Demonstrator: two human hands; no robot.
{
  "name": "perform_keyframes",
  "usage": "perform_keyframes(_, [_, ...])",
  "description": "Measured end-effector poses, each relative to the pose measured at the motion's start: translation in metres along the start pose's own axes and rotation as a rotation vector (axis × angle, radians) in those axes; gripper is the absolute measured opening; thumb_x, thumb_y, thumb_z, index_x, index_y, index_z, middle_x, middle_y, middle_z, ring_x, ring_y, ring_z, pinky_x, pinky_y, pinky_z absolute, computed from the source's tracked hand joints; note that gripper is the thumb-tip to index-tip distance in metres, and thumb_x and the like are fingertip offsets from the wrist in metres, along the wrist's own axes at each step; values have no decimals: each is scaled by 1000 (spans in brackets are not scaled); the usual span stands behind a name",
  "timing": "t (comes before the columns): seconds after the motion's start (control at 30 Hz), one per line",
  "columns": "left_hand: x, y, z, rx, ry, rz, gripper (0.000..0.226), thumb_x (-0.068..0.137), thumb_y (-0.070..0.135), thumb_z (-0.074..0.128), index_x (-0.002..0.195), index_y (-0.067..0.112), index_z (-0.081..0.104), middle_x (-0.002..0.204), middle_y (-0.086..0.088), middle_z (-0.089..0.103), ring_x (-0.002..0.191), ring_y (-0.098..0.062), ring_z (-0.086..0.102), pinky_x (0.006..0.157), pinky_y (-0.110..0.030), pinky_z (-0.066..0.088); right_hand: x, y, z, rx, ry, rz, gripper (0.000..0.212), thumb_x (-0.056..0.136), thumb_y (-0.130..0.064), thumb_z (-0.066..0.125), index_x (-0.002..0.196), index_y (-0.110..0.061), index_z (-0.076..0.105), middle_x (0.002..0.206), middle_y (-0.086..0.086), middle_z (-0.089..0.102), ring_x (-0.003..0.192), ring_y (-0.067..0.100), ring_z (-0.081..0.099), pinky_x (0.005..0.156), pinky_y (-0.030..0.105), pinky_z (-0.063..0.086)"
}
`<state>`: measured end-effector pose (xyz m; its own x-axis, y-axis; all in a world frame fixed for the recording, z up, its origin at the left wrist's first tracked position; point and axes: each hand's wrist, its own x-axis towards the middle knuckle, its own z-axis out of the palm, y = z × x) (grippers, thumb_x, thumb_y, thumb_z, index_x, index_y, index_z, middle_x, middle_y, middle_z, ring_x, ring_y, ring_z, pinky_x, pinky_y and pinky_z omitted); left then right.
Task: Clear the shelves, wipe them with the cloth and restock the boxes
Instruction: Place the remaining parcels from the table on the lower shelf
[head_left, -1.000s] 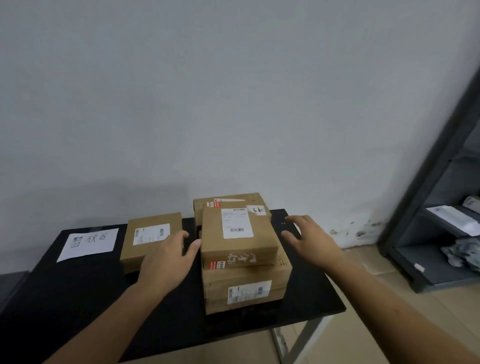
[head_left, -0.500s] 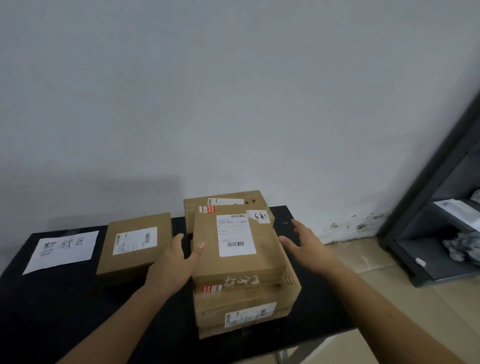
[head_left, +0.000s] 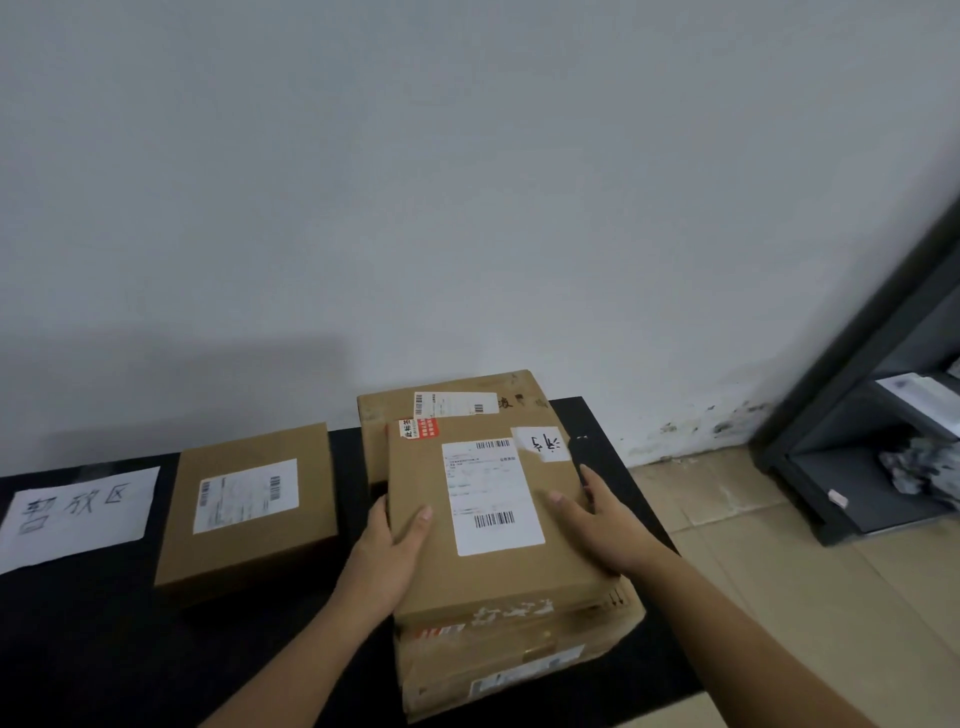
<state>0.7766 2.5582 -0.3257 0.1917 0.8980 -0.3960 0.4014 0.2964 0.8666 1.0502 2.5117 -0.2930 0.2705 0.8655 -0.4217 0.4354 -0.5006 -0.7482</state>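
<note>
A stack of brown cardboard boxes stands on the black table (head_left: 78, 649). The top box (head_left: 488, 566) carries a white shipping label. My left hand (head_left: 387, 551) grips its left side, thumb on the top face. My right hand (head_left: 602, 525) grips its right side, thumb also on top. Under it lie lower boxes (head_left: 519, 654), and another box (head_left: 452, 400) sits behind at the wall. A separate flat box (head_left: 249, 509) lies to the left. The cloth (head_left: 919, 467), grey and crumpled, lies on the dark shelf unit (head_left: 857, 384) at the right.
A white paper sign (head_left: 78, 509) with handwritten characters lies on the table's left part. The wall runs close behind the table. Tiled floor (head_left: 779, 597) separates the table from the shelf unit, where a white paper lies on an upper shelf.
Both hands have closed in from beside the stack onto the top box's sides. The view has moved nearer to the table.
</note>
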Motion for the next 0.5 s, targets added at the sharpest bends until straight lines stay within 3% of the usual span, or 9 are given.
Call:
perform_keyframes(0.1, [2,2,4,-67,-13,-21,84,82,79,54,152,40,29,126,13,62,111,-14,64,100,-51,51,7,6,5,58,-10,7,77,96,-53,58,158,-32,17,113,-19,53,96,3,61,69,21,49])
perform_keyframes(0.2, [4,-1,5,-67,-8,-6,92,75,87,52,152,44,27,128,13,61,113,-14,63,101,-51,51,8,11,9,150,0,15,74,93,-53,64,155,-37,25,119,-12,63,100,12,69,76,28,57])
perform_keyframes(0.33, [4,-2,7,-100,-5,4,71,88,71,52,150,43,32,126,14,63,111,-12,64,99,-48,52,11,16,9,192,1,27,76,88,-59,67,152,-41,30,121,-10,67,100,13,72,85,36,60])
perform_keyframes(0.5, [2,1,4,-127,17,36,56,92,65,48,143,48,35,124,15,62,110,-9,62,94,-41,52,11,13,12,173,-13,5,79,89,-58,66,154,-40,25,124,-12,63,104,12,69,83,33,58])
